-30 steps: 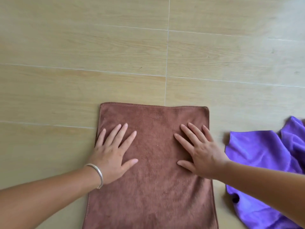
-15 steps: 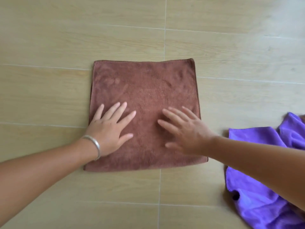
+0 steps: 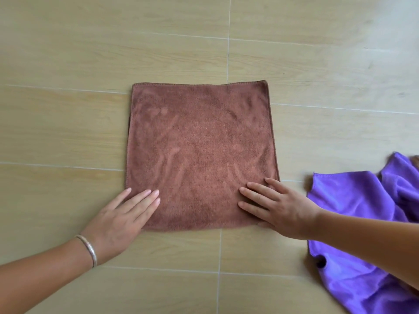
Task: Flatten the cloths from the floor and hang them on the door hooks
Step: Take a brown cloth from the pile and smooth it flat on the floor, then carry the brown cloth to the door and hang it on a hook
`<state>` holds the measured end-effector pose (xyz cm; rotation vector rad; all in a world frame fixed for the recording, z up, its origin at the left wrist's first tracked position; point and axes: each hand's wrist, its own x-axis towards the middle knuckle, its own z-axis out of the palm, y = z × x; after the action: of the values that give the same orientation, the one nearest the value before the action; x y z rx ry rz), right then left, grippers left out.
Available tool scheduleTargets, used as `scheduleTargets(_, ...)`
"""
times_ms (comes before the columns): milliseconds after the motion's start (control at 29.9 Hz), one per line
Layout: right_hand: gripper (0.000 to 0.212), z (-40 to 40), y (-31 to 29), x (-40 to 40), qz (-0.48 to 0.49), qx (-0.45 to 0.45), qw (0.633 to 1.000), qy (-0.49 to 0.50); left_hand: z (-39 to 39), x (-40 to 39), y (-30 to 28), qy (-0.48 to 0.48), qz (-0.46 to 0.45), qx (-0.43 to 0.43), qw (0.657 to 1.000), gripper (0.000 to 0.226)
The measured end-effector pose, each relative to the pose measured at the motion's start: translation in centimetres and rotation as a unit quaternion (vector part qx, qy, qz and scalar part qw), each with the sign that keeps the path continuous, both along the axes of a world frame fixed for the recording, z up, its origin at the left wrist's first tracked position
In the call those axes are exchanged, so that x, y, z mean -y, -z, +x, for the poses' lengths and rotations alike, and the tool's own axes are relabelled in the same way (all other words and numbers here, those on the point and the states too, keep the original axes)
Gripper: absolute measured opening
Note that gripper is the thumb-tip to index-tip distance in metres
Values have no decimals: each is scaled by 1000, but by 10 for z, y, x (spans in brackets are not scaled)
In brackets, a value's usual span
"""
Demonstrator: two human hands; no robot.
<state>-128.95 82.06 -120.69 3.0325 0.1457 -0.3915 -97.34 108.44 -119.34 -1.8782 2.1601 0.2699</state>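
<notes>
Both hands drawn back to near corners of square brown microfibre cloth (image 3: pixel 199 155) since earlier frame. Left hand (image 3: pixel 120 219) and right hand (image 3: pixel 281 208) laid flat, fingers straight, nothing gripped. Cloth spread smooth on wood-look tiled floor (image 3: pixel 68 64). Flattening judged nearly done; lifting by edge needed next. Crumpled purple cloth (image 3: pixel 362 234) awaits at right. Door hooks not seen.
</notes>
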Motion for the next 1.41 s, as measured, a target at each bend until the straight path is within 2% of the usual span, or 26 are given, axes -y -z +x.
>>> scheduleTargets(134, 47, 9, -28, 6, 0, -27, 1000, 1, 7, 7, -21, 20, 15, -8, 1000, 62)
scheduleTargets(234, 47, 23, -68, 24, -17, -54, 998, 27, 19, 27, -57, 12, 87, 36, 995, 52)
scheduleTargets(335, 47, 40, -125, 43, -11, -73, 992, 106, 41, 58, -104, -52, 157, 114, 980, 55)
scheduleTargets(469, 44, 65, -215, 70, 76, -40, 963, 257, 60, 94, -189, -127, 96, 126, 979, 52)
scheduleTargets(569, 41, 79, -299, 92, 114, -6, 939, 324, 73, 116, -266, -197, 63, 99, 973, 45)
scheduleTargets(703, 41, 93, -418, 115, 92, -10, 934, 345, 87, 141, -382, -231, 1, 56, 971, 23)
scheduleTargets(904, 42, 98, -589, 133, 57, -6, 937, 346, 100, 167, -550, -267, -32, -17, 963, 25)
scheduleTargets(1138, 37, 88, -787, 135, 43, 45, 928, 366, 83, 185, -770, -343, -107, -109, 927, 19)
scheduleTargets(1406, 36, 76, -990, 138, -46, 152, 921, 354, 75, 190, -991, -326, -201, -40, 923, 23)
